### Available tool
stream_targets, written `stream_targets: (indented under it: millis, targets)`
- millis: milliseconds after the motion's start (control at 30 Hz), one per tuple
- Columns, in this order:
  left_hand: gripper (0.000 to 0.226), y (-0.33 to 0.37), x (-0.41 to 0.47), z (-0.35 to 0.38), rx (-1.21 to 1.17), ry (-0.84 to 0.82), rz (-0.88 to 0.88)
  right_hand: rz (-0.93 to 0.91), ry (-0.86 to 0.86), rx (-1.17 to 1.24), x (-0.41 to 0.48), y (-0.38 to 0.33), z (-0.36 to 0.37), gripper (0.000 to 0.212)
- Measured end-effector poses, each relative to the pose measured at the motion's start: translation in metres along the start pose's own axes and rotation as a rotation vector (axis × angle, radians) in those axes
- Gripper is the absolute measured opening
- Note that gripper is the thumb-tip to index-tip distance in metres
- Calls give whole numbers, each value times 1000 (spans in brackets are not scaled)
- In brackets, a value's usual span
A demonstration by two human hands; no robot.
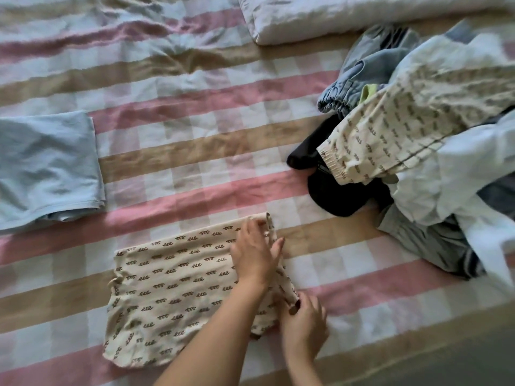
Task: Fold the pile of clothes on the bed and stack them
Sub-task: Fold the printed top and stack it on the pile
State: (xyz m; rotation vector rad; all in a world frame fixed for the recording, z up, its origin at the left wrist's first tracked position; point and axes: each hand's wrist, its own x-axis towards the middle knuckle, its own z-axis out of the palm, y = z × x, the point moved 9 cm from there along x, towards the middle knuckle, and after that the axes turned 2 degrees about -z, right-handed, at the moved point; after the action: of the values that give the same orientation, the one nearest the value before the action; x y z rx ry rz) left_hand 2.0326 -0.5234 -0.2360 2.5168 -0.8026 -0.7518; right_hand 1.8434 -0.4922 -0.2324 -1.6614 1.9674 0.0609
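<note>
at the near right edge of the cream patterned garment (172,288), my right hand (303,321) pinches the hem. my left hand (255,252) lies on the same edge farther up; pinching or pressing, i cannot tell. i judge i'm mid-fold: next, carry this edge leftward. the garment lies flat on the checked bed (195,151), between a folded blue piece (47,168) and the unfolded pile (418,135).

The checked bed (195,151) carries a folded blue garment (47,168) at left, a cream patterned garment (172,296) in front, a clothes pile (418,121) at right and a pale duvet (362,15) beyond.
</note>
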Motion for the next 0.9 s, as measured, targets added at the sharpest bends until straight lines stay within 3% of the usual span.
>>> stream_targets:
  millis: [67,167,300,433,533,633,900]
  targets:
    - [52,-1,2,5,-2,-13,-43,5,-14,168,-3,-5,-1,12]
    - [47,0,4,2,-45,-16,-73,4,-29,402,-16,-13,-2,28]
    - [40,-3,5,-23,-265,-20,-9,-46,33,493,-40,-36,-7,40]
    - [17,-36,5,-59,-614,-76,-142,-283,97,476,-69,-73,-9,34]
    - [19,-74,-1,-84,-929,-161,-241,-597,161,432,-100,-111,-11,24]
    - [23,-120,-8,-106,-1149,-199,-325,-795,170,403,-133,-140,0,24]
    - [37,-219,-14,-143,-1231,-67,-399,-1045,-3,199,-194,-186,64,13]
